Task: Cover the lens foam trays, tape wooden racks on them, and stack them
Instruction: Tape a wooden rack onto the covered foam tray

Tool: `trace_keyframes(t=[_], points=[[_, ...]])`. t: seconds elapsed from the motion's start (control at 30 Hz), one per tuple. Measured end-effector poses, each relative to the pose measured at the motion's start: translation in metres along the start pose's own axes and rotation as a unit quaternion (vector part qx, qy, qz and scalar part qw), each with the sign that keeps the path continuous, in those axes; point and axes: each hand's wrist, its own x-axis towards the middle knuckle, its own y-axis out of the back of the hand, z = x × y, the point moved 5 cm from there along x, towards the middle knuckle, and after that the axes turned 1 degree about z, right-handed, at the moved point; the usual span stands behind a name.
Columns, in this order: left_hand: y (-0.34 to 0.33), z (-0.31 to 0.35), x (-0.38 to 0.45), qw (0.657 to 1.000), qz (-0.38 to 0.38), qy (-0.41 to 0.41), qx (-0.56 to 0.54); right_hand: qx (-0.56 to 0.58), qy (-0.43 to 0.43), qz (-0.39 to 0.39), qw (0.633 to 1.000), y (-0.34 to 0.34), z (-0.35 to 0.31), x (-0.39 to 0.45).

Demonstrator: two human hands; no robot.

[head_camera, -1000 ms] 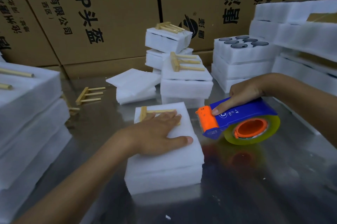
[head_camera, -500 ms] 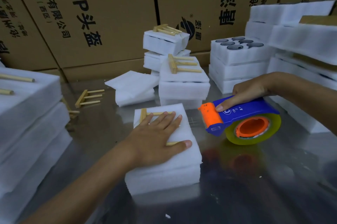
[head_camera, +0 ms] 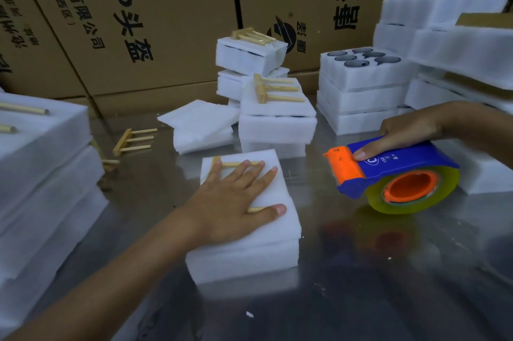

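Pressing hand: left hand lies flat, fingers spread wide, pinning the wooden rack to the covered foam tray.
Tray position: on the metal table, front centre.
Right hand: gripping the tape dispenser, held just right of the tray, not touching it.
Finished stack: directly behind, rack on top.

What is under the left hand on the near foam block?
A wooden rack lies under the left hand, on the white foam cover. Only its crossbar and two rod ends show; the rest, and anything beneath the cover, is hidden.
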Motion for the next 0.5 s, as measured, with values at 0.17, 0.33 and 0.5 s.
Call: trace_keyframes(t=[0.17,0.33,0.5], points=[[0.01,0.003,0.001,0.998,-0.06,0.022,-0.003,-0.07,-0.025,0.003,0.997,-0.001,-0.006,0.003],[0.032,0.02,0.027,1.0,0.002,0.009,-0.014,-0.089,-0.034,0.006,0.995,-0.004,-0.015,0.011],[0.001,0.035,0.04,0.999,-0.01,-0.011,-0.048,-0.097,-0.038,-0.007,0.995,-0.006,-0.019,0.015]])
